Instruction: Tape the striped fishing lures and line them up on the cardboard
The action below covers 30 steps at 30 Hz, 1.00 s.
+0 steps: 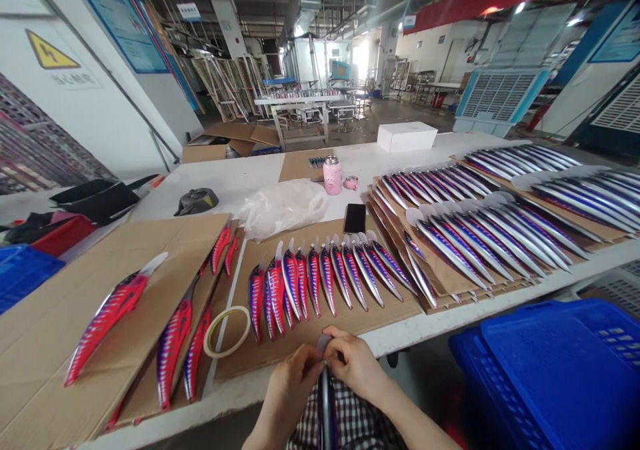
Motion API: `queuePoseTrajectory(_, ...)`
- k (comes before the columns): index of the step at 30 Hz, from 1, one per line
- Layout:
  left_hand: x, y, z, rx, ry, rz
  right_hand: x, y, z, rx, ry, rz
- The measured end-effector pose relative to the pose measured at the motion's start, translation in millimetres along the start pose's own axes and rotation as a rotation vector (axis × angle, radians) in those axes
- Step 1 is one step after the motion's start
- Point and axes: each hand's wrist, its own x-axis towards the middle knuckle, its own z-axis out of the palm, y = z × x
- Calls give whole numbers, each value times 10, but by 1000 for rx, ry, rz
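Note:
My left hand (293, 373) and my right hand (353, 363) meet at the table's near edge, both pinched on one long fishing lure (326, 403) that hangs down over my checked lap. Fingers of both hands close round its upper end. Just beyond them a row of several red, blue and silver lures (320, 280) lies on a cardboard sheet (300, 340). A roll of tape (227, 331) lies left of my hands.
Stacked cardboard at the left carries a red lure (107, 317) and others. More lure rows (500, 230) fill the right side. A black phone (355, 218), pink bottle (333, 175), plastic bag (283, 207) and white box (406, 135) lie farther back. A blue crate (555, 370) stands at the lower right.

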Motion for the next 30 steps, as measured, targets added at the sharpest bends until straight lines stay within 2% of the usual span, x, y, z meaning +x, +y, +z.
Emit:
queuePoseTrajectory(10,15,16,-10,79,13,-6,-1,21,-21,0,-32,-15)
queuePoseTrajectory(16,21,-43,-32,36,18,73,-20,47,92,-41,42,49)
queuePoseTrajectory(20,1,-89,20,1,109,116,-38,78,120,-45,58,51)
queuePoseTrajectory(25,-28,-163,145,-12,264,98,-50,53,76,-20,45,18)
queuePoseTrajectory(30,-65,-185,151,-12,236,169,-58,15,62,4,61,21)
